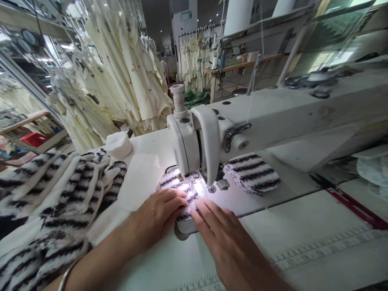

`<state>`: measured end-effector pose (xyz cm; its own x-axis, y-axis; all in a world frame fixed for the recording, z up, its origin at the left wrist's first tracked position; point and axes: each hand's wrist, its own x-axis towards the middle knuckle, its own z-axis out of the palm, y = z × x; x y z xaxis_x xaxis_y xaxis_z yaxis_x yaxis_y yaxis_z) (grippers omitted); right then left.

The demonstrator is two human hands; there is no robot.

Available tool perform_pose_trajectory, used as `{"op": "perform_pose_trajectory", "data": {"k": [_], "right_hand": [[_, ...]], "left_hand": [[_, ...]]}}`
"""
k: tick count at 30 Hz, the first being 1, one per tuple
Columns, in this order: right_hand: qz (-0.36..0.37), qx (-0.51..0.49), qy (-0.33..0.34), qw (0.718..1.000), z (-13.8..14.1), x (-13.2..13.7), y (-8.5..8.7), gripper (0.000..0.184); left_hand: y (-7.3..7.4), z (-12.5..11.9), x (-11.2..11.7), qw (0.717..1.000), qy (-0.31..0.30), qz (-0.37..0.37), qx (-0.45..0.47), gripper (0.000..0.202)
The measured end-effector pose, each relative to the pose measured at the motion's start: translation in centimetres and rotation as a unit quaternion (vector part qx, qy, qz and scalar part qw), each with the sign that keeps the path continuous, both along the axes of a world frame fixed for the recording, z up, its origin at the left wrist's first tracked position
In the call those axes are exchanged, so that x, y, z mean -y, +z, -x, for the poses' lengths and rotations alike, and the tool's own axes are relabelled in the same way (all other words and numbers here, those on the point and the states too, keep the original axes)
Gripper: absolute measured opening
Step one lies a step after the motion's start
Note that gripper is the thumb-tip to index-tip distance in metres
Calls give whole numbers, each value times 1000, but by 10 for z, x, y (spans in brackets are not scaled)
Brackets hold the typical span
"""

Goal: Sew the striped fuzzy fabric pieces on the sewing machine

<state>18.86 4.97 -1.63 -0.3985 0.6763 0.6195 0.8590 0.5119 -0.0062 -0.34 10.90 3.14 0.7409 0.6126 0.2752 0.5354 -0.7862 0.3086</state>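
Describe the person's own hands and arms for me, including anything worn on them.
The left hand and right hand are bare, with no gloves and no sleeves in view. A thin silver-toned bangle circles the left arm.

Long rows of cream garments with a small red print (pixel 121 68), hanging from racks down the left side. Farther back, more of the same on a second rack (pixel 194 60), beside a wooden-topped workbench (pixel 242 64) over a tiled floor (pixel 233 83). Low down, a green bundle (pixel 195 97); off left, a red plastic crate (pixel 34 139) (partly behind a wooden ledge (pixel 22 123)). Overhead, thick white columns (pixel 238 12), a dark ceiling (pixel 154 16), glaring lights (pixel 45 59), and bright glass panes (pixel 330 52) at upper right.
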Motion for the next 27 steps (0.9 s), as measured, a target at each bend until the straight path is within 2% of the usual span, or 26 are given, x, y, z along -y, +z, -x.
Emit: {"op": "perform_pose_trajectory", "data": {"k": [9,12,15,17,21,24,27], "right_hand": [[103,-43,64,992,-19,-30,22,54],[132,-27,81,988,-29,-42,29,58],[161,12,76,984,-36,-49,33,52],[147,30,70,986,-33,-46,31,49],[11,36,53,998,-10,-21,11,54],[13,-2,-1,1000,7,-3,-2,55],[16,0,-7,1000,6,1,-6,54]], "left_hand": [[-3,-2,-2,998,37,-29,-36,22],[-1,-6,1,997,57,-26,-49,22],[1,-9,1,995,67,-29,-65,22],[2,-11,-1,993,69,-42,-80,23],[4,-9,-8,996,42,-55,-61,21],[2,-2,-14,999,-7,-36,-21,26],[0,3,-13,999,-11,-27,-15,28]]}}
